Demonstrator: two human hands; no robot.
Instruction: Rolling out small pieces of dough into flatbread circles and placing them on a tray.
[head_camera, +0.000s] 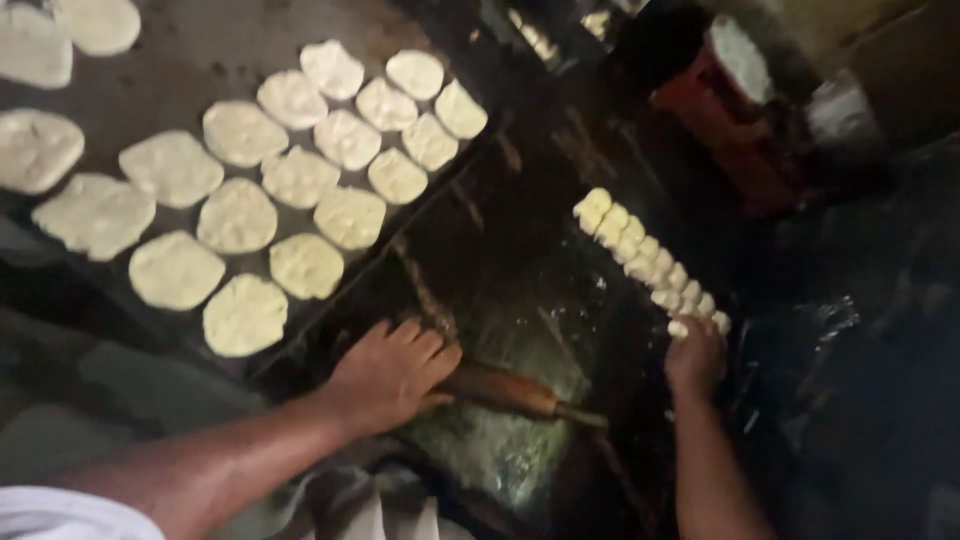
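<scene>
My left hand (390, 372) rests on one end of a wooden rolling pin (510, 392) that lies across a greenish, floury rolling board (520, 440). To the right, my right hand (695, 355) reaches the near end of a row of small pale dough pieces (645, 255) and pinches the last piece with closed fingers. Several flattened round dough discs (300, 175) lie in rows on a large dark tray (190, 55) at the upper left.
A red container (715, 110) with something white in it stands at the upper right. The dark work surface (530, 200) runs between tray and dough row. The right side is dim and hard to read.
</scene>
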